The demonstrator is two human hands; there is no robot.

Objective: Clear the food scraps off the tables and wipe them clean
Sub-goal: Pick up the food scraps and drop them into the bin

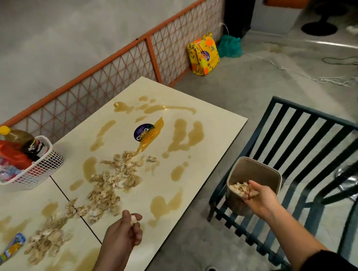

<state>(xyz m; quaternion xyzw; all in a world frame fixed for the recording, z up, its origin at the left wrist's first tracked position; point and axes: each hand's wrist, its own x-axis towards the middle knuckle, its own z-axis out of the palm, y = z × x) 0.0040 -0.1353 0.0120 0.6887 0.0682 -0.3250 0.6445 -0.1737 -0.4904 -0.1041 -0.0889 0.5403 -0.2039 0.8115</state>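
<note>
You're mid-dump here. Your right hand [258, 197] is cupped around a handful of scraps [241, 188] right over the mouth of the tan bin [256, 170], right of centre in the frame. The bin looks to be standing on the dark slatted chair [300, 143].

Tip: turn the palm down well inside the rim before you loosen the fingers, or bits will likely fall through the slats to the floor.

Your left hand [123, 235], bottom centre, is pinching a small scrap [133, 218] over the near edge of the table [216, 129], so that should go in next.

The main pile of food scraps [111, 185] runs from mid-table down to the lower left, sitting among brown spills [186, 136]. I'd say holding the bin against the table edge and sweeping the pile in beats carrying handfuls.

Grab the yellow sachet [150, 133] mid-table and the wrapper [6, 252] at lower left too. Shift the white basket [44, 168] of bottles at the left edge before wiping. I can't see a cloth anywhere.
</note>
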